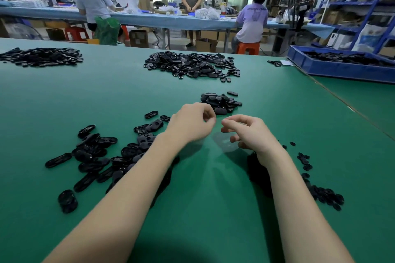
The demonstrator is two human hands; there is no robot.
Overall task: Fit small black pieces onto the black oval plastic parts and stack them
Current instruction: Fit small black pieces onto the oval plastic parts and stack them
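Black oval plastic parts [96, 156] lie scattered on the green table, left of my left forearm. A small heap of oval parts [220, 102] sits just beyond my hands. Small black pieces [327, 196] are spread to the right of my right forearm, and a dark clump of them [255, 168] lies under my right wrist. My left hand [190, 123] hovers above the table with curled fingers and nothing visible in them. My right hand [250, 132] is close beside it, fingers loosely bent, nothing seen in it. A faint blurred patch [224, 142] shows on the table below the hands.
A big pile of oval parts [192, 64] lies farther back at centre, another pile [40, 56] at the far left. A blue tray [342, 68] of black parts stands at the back right. People work at a long table [149, 19] behind.
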